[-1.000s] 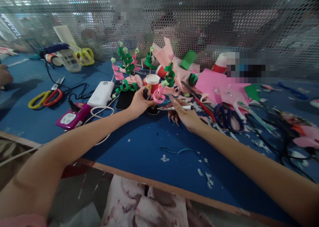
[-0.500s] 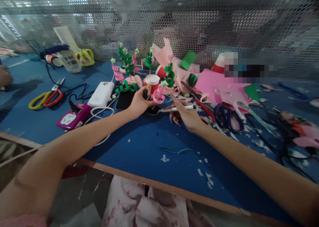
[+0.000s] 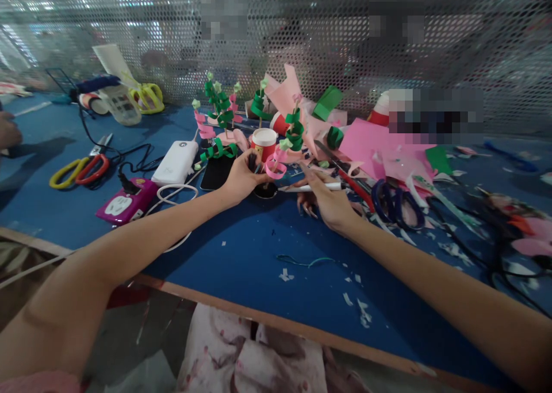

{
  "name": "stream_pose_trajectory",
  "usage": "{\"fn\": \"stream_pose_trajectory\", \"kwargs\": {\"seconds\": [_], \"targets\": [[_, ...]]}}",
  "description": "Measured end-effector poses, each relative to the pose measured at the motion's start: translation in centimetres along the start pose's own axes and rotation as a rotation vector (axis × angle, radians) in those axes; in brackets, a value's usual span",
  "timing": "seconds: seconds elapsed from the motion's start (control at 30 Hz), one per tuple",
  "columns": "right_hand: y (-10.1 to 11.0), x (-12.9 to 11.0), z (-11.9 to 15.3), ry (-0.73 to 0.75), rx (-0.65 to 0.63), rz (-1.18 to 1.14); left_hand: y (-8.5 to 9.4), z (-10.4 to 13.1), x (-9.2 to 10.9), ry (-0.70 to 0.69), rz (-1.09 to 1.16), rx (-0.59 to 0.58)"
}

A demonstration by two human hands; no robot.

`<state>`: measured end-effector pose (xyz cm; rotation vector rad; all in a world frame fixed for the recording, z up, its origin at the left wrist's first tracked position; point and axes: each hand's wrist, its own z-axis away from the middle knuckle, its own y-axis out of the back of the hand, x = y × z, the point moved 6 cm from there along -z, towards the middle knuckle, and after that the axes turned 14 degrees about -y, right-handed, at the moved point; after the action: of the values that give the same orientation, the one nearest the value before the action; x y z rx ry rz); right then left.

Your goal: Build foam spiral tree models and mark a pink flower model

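Observation:
My left hand (image 3: 245, 177) is closed, thumb and fingers pinching a small pink paper spiral decoration (image 3: 276, 169) topped with a pale green star. Below the spiral is its round black base (image 3: 266, 191). A short black piece (image 3: 252, 162), perhaps a pen cap, also shows between the left fingers. My right hand (image 3: 325, 200) grips a white marker (image 3: 332, 186) held nearly level. Its tip points left and lies close to the base's right edge; whether they touch, I cannot tell. Just behind stands a red cup with a white lid (image 3: 264, 142).
Green and pink paper spirals (image 3: 219, 114) on sticks stand behind. A black phone (image 3: 214, 173), white power bank (image 3: 176, 162), purple socket block (image 3: 126, 200) and yellow-red scissors (image 3: 81, 170) lie left. Blue-handled scissors (image 3: 397, 203), pink paper (image 3: 366, 146) and scraps lie right. Perforated metal panel (image 3: 172, 48) rises behind.
My right hand and the marker have shifted slightly right, so the tip sits nearer the base's edge. My left hand keeps its hold on the pink spiral decoration, almost unmoved.

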<state>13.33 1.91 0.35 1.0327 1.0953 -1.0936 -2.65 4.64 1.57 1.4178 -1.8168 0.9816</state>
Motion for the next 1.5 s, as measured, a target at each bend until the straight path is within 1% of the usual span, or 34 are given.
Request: {"fn": "stream_pose_trajectory", "kwargs": {"seconds": [0.17,0.3,0.43,0.63,0.87,1.03,1.2,1.33,1.5], "targets": [[-0.25,-0.15,0.07,0.015,-0.039,0.018,-0.04,-0.02,0.08,-0.006,0.000,-0.010],[-0.06,-0.11,0.08,0.001,-0.012,0.016,0.01,-0.02,-0.12,0.005,0.009,-0.005],[-0.50,-0.32,0.19,0.018,-0.070,0.026,0.02,-0.10,-0.06,-0.013,0.007,0.003],[-0.46,-0.35,0.17,0.025,-0.059,0.023,0.04,-0.11,0.10,-0.018,-0.005,0.016],[-0.20,0.04,0.01,0.018,-0.049,0.016,0.07,-0.02,-0.08,-0.010,0.003,0.006],[0.19,-0.07,-0.06,0.016,0.022,0.002,0.07,-0.03,-0.10,-0.020,0.004,0.001],[-0.09,-0.05,-0.07,0.020,-0.025,0.007,0.00,-0.05,-0.10,-0.009,0.013,0.001],[0.16,0.04,-0.06,0.029,0.000,-0.008,-0.03,-0.07,-0.08,-0.004,0.018,0.002],[0.13,0.07,-0.03,0.022,-0.002,0.016,-0.01,-0.03,0.05,0.000,-0.001,0.008]]}}
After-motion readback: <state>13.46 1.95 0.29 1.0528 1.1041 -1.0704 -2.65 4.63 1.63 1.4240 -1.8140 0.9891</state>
